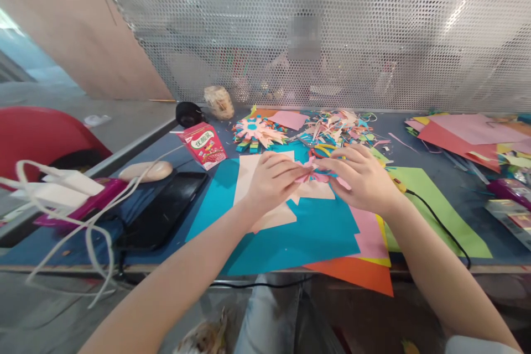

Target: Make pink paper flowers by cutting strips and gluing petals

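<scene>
Between my two hands is a small pink and blue paper flower (312, 172), partly hidden by fingers. My left hand (276, 180) pinches its left side; my right hand (360, 180) has its fingers closed on the right side. Under them lie pale peach paper pieces (249, 177) on a large blue sheet (282, 251). Just behind the hands are pliers with red and yellow handles (321, 150), their jaws pointing left. A yellow tool with a black cord (399, 185) lies beside my right wrist, its far end hidden by the hand.
Finished fringed paper flowers (253, 130) and a heap of paper scraps (340, 127) sit along the back. To the left are a red drink carton (203, 146), a black phone (166, 210), and a power strip with white cables (78, 199). Coloured sheets (468, 133) lie right; perforated metal (249, 27) stands behind.
</scene>
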